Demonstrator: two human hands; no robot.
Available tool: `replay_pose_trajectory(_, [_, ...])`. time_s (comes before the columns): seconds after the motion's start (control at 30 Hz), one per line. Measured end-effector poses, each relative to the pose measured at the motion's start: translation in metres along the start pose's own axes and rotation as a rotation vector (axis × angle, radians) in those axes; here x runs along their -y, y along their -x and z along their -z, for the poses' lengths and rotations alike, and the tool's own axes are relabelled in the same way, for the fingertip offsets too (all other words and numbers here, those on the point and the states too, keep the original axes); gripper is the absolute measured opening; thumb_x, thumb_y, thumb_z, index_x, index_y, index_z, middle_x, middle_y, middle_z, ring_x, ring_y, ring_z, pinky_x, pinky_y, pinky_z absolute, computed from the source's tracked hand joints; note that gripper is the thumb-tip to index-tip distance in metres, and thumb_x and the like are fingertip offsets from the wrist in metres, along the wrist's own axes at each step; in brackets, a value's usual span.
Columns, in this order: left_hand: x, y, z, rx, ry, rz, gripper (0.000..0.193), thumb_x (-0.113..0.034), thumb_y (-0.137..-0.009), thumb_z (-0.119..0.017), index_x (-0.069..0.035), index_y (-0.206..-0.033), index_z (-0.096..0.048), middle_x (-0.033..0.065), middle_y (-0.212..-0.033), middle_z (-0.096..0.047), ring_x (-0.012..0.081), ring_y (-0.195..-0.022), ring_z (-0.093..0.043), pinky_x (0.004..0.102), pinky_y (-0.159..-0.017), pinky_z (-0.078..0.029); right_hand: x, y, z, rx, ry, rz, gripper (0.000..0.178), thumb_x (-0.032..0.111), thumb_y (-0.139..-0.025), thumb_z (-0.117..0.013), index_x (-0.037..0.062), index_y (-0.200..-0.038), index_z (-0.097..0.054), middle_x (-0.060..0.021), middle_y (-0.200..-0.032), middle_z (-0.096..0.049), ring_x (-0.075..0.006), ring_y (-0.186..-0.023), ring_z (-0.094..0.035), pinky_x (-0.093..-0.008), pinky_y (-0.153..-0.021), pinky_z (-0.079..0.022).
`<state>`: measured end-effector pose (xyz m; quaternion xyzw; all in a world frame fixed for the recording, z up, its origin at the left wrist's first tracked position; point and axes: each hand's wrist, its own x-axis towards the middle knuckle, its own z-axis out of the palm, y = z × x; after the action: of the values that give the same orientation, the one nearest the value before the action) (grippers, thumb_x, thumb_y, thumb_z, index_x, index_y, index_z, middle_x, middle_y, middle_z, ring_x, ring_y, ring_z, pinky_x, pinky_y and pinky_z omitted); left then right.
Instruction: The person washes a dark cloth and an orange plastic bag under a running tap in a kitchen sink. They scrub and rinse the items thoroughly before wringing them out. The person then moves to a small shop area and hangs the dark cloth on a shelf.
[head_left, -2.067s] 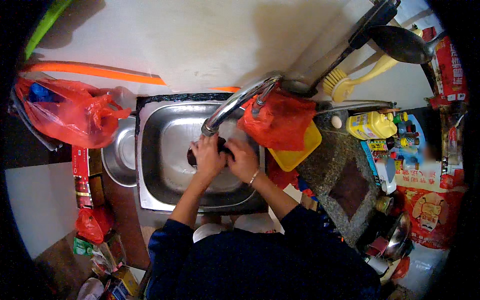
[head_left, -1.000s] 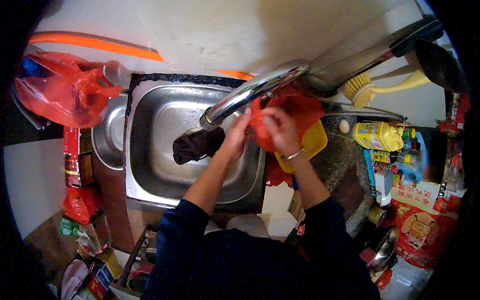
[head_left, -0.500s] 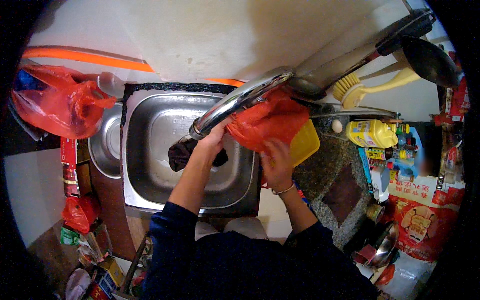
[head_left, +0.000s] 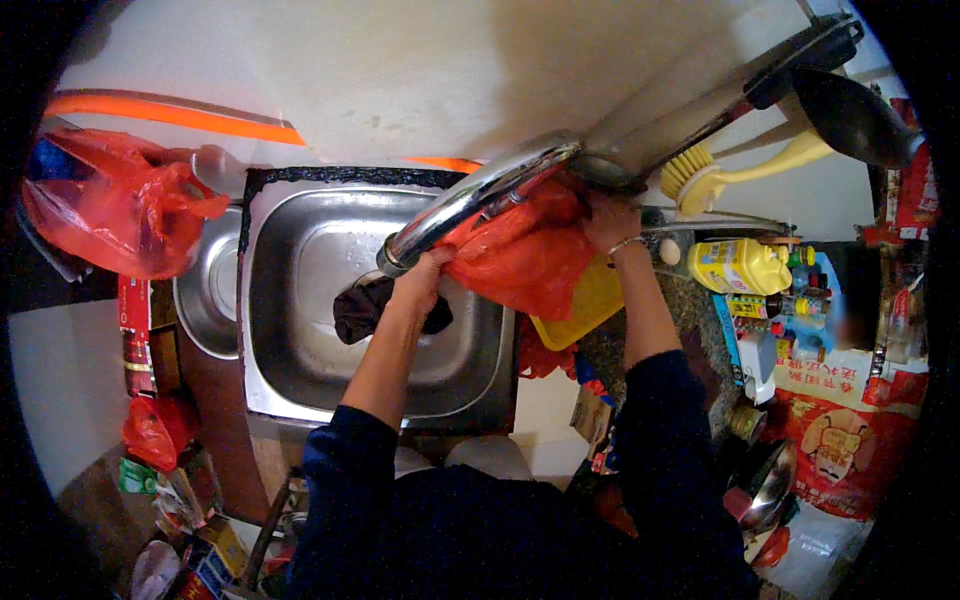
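Over the right part of the steel sink [head_left: 300, 385] hangs a red plastic bag [head_left: 530, 255]. My left hand [head_left: 425, 280] is closed on the bag's left edge, just below the chrome faucet [head_left: 490, 195]. My right hand [head_left: 612, 222] is at the bag's far right edge, its fingers curled and partly hidden against the plastic. Beneath the bag, a yellow plastic container [head_left: 585, 325] shows in part beside the sink. In the basin lies a crumpled dark cloth [head_left: 362, 308], partly covered by my left forearm. What the bag holds cannot be seen.
Left of the sink are a steel basin [head_left: 215, 285] and another red bag [head_left: 125, 205]. At the right stand a yellow bottle [head_left: 740, 266] and an egg [head_left: 670, 253]. A yellow brush [head_left: 690, 182] and a black ladle [head_left: 850, 115] hang at the upper right.
My right hand has moved up and away, from the bag's lower right side to its far right edge. The bag has shifted slightly left. My left hand stays nearly in place.
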<state>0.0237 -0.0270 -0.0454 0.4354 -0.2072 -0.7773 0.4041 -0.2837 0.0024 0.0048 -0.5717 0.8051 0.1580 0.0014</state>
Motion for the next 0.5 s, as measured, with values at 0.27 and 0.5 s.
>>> replay_pose_trajectory(0.27, [-0.017,0.015,-0.019,-0.075,0.126,0.008,0.029,0.002,-0.069,-0.054,0.005,-0.097,-0.053,0.0123,-0.091,-0.060,0.0230,-0.080,-0.059,0.0328,-0.075,-0.049,0.007,0.016,0.027,-0.364,-0.179,0.216,0.029,0.029,-0.077,-0.058,0.0088,-0.098,-0.061,-0.0178,-0.089,-0.061,-0.0360,-0.086,-0.056,-0.0455,-0.075,-0.044])
replay_pose_trajectory(0.5, [-0.005,0.015,-0.012,0.114,0.261,0.157,0.039,-0.002,-0.075,-0.059,0.004,-0.112,-0.048,0.0148,-0.108,-0.058,0.0273,-0.095,-0.058,0.0374,-0.086,-0.048,0.055,0.094,0.107,-0.227,-0.873,0.091,0.026,0.024,-0.085,-0.052,0.0031,-0.099,-0.055,-0.0174,-0.091,-0.059,-0.0360,-0.079,-0.055,-0.0415,-0.074,-0.045])
